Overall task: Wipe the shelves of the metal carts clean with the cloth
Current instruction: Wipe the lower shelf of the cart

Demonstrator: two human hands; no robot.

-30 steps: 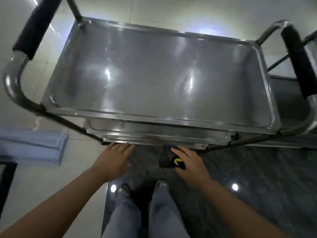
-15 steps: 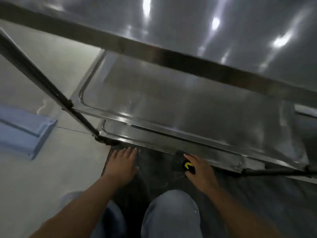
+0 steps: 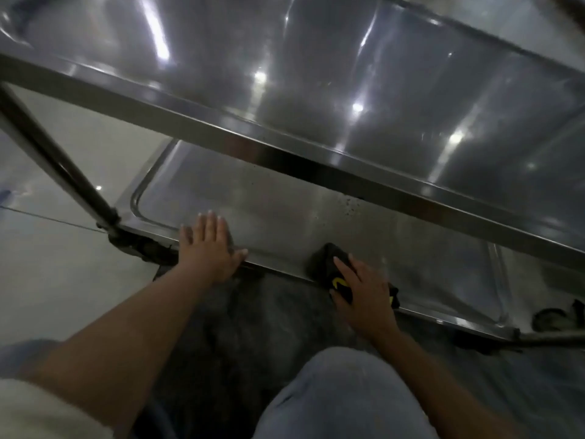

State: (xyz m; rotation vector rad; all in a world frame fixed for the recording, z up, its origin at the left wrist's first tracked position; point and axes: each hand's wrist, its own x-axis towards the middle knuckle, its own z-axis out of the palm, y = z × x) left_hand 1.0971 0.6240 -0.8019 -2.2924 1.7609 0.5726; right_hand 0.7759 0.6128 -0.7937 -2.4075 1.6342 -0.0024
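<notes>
I am crouched at a steel cart. Its lower shelf (image 3: 285, 210) runs across the middle of the head view, under the upper shelf (image 3: 316, 77) that fills the top. My left hand (image 3: 207, 245) lies flat with fingers spread on the lower shelf's near rim, left of centre. My right hand (image 3: 364, 289) presses a dark cloth with a yellow mark (image 3: 329, 264) onto the same rim, further right. Dark specks dot the lower shelf near its back edge.
A slanted cart leg (image 3: 57, 166) meets the shelf corner at the left, with a caster (image 3: 142, 248) beneath. Another caster (image 3: 550, 318) shows at the right. Pale floor tiles lie left, dark polished floor under me. My knee (image 3: 342, 394) is at the bottom.
I have gone from standing over the cart to crouching at the lower shelf. Both hands moved forward from above the floor onto the shelf's near rim, the right one with the cloth.
</notes>
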